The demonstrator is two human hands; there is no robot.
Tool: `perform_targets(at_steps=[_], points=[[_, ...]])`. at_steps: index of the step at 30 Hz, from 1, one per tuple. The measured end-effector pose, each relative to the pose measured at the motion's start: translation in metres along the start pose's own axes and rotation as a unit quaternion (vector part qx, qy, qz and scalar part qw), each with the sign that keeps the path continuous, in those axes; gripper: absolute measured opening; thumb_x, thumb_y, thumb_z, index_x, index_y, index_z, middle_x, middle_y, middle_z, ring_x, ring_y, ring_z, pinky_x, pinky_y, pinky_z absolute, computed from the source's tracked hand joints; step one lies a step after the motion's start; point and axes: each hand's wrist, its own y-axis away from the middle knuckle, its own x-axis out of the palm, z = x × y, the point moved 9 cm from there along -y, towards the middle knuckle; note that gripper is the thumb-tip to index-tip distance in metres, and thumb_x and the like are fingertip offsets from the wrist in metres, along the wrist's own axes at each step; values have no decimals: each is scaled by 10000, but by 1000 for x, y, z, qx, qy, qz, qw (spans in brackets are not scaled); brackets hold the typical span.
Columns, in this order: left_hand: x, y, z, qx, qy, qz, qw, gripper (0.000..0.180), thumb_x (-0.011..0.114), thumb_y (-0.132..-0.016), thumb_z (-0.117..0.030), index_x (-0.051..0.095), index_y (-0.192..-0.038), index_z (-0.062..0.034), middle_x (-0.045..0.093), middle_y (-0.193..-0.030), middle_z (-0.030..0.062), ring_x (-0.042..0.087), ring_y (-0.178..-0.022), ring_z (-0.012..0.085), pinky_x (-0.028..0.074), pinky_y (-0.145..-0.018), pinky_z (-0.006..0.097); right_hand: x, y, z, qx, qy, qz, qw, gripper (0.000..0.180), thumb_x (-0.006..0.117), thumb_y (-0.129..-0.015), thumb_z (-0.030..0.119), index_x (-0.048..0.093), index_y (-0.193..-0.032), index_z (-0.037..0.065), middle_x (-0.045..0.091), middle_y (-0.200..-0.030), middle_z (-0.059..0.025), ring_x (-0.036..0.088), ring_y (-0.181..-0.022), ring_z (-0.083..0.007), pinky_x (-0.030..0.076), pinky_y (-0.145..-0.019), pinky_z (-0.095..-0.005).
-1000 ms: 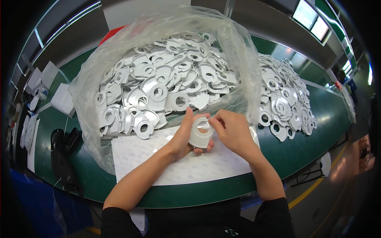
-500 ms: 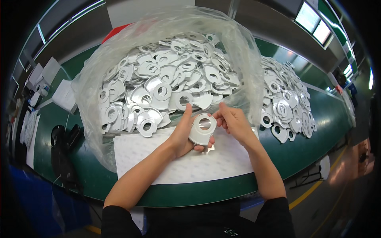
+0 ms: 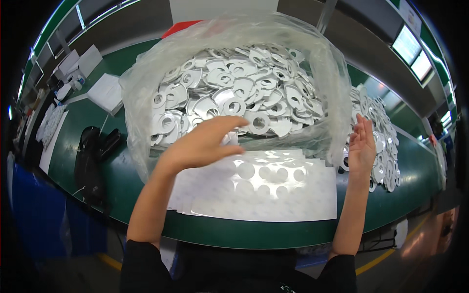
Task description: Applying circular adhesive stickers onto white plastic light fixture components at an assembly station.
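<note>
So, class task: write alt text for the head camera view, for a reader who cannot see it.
A person's left hand reaches toward a clear plastic bag heaped with flat white ring-shaped pieces, while the open right hand hovers by a loose pile of the same pieces. White backing sheets lie on the green table.

The scene is brightly and evenly lit from overhead, with light panels glowing at the upper right and long strip lights at the upper left. Glare whitens the clear plastic bag and flashes off the glossy white sheets, where soft shadows lie. Fisheye distortion bends the green table edge, the corners fall black, and both hands look slightly motion-blurred.
</note>
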Motion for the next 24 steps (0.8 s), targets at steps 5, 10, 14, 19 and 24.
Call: perform_targets(at_steps=[5,10,14,19,24], points=[[-3,31,43,-14,-195,-35,980,492,647,-643,61,551,-1116,-31,557,-1129,145,501,-1085,324,412,-929,367,63,43,-4,-109,293,113,943,216,631,-869,110,630,-1081,68,639,-992,-7,557,-783,-49,446,-658,-215],[-7,31,46,-30,-192,-80,978,489,673,-601,61,542,-1064,-25,560,-1069,134,503,-1062,331,417,-921,367,147,161,-82,-147,452,544,691,211,702,-771,84,645,-969,37,629,-891,-95,600,-826,-231,484,-716,-309],[-27,25,24,17,-181,-148,972,377,694,-616,26,506,-939,-29,556,-967,137,520,-932,340,427,-877,359,143,189,-111,-127,531,594,590,355,704,-766,163,586,-1077,39,560,-1038,-107,531,-963,-286,461,-812,-350],[-26,21,24,-26,-190,-163,968,280,674,-679,15,473,-869,-24,542,-851,128,520,-812,309,425,-804,359,144,191,-117,-61,541,602,584,338,708,-740,119,569,-1031,19,527,-1030,-117,504,-995,-300,436,-844,-357],[11,9,26,-55,266,-183,945,121,581,-830,-13,532,-940,-21,558,-900,67,575,-880,133,450,-794,275,144,190,-117,-50,550,605,574,294,712,-708,56,557,-954,17,524,-1008,-124,501,-996,-310,432,-833,-369]])
